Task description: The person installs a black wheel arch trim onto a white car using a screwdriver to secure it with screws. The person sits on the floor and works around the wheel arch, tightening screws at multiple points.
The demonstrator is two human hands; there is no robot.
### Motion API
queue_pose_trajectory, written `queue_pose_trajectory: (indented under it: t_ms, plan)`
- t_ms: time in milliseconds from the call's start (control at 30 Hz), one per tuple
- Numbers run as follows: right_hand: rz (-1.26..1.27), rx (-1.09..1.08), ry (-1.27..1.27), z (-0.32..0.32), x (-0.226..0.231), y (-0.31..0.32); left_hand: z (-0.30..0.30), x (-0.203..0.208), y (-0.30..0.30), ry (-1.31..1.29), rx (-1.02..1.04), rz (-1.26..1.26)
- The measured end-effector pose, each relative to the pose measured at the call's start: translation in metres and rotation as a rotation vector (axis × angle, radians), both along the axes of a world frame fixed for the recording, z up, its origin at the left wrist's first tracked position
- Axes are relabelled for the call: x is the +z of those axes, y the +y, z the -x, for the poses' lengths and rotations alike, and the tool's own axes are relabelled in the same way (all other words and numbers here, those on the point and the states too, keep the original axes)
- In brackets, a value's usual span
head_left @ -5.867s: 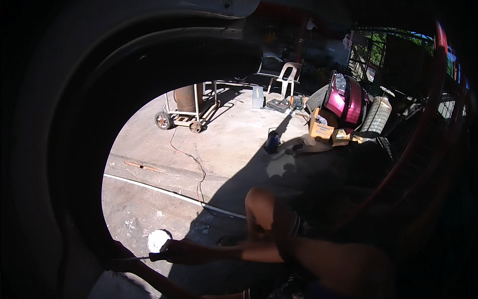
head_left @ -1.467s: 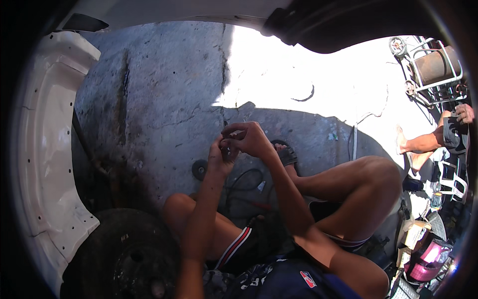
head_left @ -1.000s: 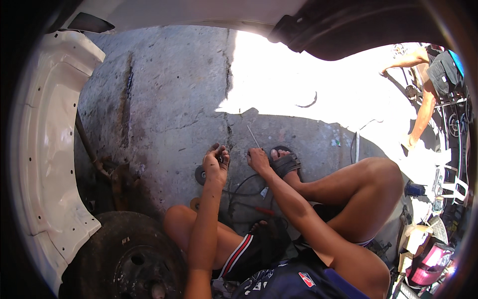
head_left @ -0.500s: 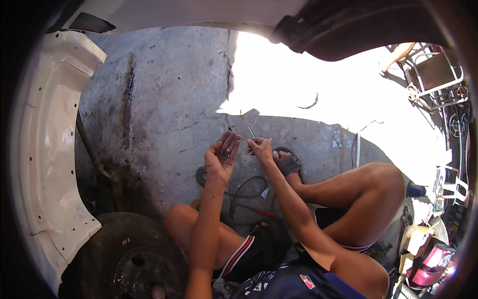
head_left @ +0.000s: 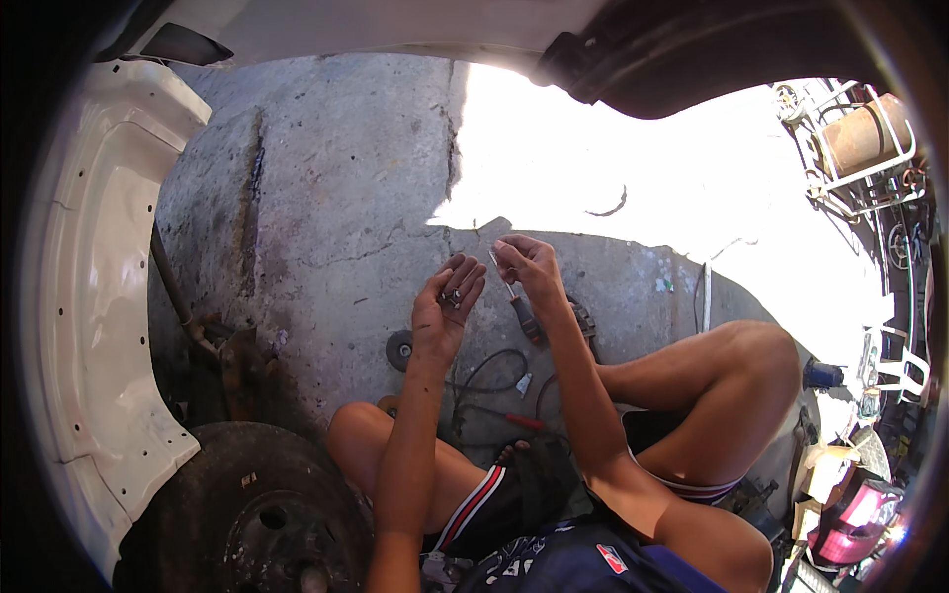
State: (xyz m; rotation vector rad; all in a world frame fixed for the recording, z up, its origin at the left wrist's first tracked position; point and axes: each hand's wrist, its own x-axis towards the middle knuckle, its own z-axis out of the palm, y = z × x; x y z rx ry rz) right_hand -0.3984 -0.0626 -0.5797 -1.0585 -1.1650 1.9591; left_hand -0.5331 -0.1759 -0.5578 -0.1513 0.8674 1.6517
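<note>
My left hand (head_left: 447, 306) is turned palm up in front of me, fingers extended and slightly cupped. A few small shiny metal fasteners (head_left: 453, 296) rest on it; their exact kind is too small to make out. Just to its right, my right hand (head_left: 527, 265) pinches a screwdriver by its thin metal shaft (head_left: 511, 290). The screwdriver's dark handle (head_left: 527, 320) hangs below the fingers, beside my right wrist. The two hands are close but apart.
A wheel with a tyre (head_left: 232, 484) lies at lower left, beside a cream vehicle body panel (head_left: 99, 247). A round black disc (head_left: 399, 350), a dark cable (head_left: 509, 354) and a red-handled tool (head_left: 525, 422) lie on the concrete. Metal frames (head_left: 840, 178) and clutter line the right.
My right hand has risen and turned over, so the screwdriver's handle now hangs down where its shaft had pointed up. My left hand has stayed nearly in place.
</note>
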Motion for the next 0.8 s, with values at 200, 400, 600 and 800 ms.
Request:
queue_pose_trajectory:
  t_ms: [200, 400, 600, 800]
  plan:
    - [-0.220, 0.135, -0.093, 0.008, 0.017, -0.005, -0.002, 0.003, -0.002, 0.180, -0.186, 0.040]
    - [-0.192, 0.300, -0.093, 0.003, 0.023, 0.001, -0.002, -0.003, -0.007, 0.241, -0.226, 0.063]
    - [-0.109, 0.377, -0.088, -0.010, 0.013, 0.003, -0.003, -0.005, -0.002, 0.140, -0.307, 0.001]
    - [-0.402, 0.246, -1.157, -0.031, -0.101, -0.041, -0.019, 0.000, 0.008, -0.062, -0.174, 0.013]
